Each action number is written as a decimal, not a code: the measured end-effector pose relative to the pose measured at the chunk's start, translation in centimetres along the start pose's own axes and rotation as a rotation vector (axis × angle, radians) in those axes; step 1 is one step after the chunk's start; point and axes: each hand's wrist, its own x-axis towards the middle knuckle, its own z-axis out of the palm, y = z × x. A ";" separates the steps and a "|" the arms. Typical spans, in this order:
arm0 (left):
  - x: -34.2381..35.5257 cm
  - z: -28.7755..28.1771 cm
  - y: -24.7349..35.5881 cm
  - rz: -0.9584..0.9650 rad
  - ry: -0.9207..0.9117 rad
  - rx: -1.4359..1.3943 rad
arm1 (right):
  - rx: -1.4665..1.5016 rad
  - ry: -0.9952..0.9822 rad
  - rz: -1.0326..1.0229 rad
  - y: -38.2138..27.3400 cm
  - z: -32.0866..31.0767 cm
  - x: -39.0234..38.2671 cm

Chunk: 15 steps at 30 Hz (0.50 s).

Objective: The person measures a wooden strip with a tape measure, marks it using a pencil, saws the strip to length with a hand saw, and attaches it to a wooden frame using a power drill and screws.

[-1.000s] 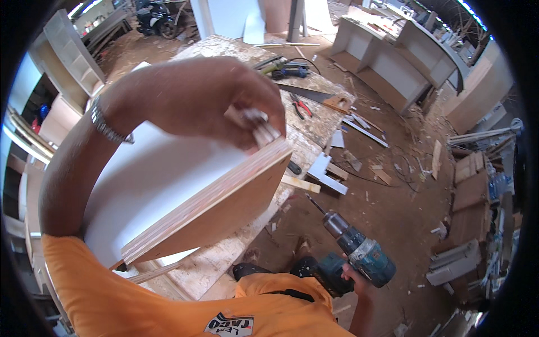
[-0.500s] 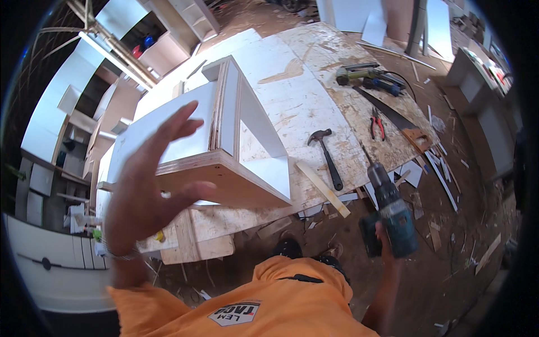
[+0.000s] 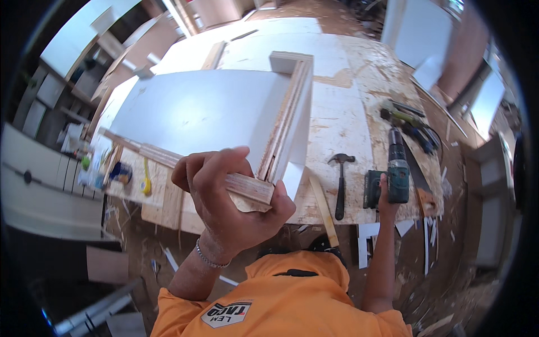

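Note:
A box-like plywood frame with white faces (image 3: 202, 106) lies on the worktable, its layered edges showing. My left hand (image 3: 233, 196) is closed round the near right corner of this frame, thumb on the right side and fingers curled over the near board. In my right hand (image 3: 386, 199) is a teal and black cordless drill (image 3: 398, 177), held by its grip with the chuck pointing away from me. The drill is over the right part of the table; whether it rests there I cannot tell. Between the frame and the drill lies a claw hammer (image 3: 340, 185).
A pale wood strip (image 3: 323, 208) sticks out past the near table edge. Right of the drill are a handsaw (image 3: 421, 180) and a green power tool (image 3: 398, 117). A yellow tool (image 3: 147, 178) and a dark tin (image 3: 120, 172) stand at the left. Offcuts litter the floor.
My left hand, earlier raised and spread beside the frame, has closed on its corner. My right hand has carried the drill away from me, over the table. The view has shifted.

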 end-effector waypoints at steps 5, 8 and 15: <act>-0.8 -0.6 -0.8 -0.007 0.002 0.019 | 0.167 -0.087 0.228 -1.0 1.3 2.3; -0.1 -1.1 0.3 -0.062 -0.054 0.138 | 0.277 -0.068 0.165 0.0 0.6 2.9; 0.7 -1.2 3.0 -0.223 -0.113 0.283 | 0.169 -0.239 0.117 0.0 -1.7 4.3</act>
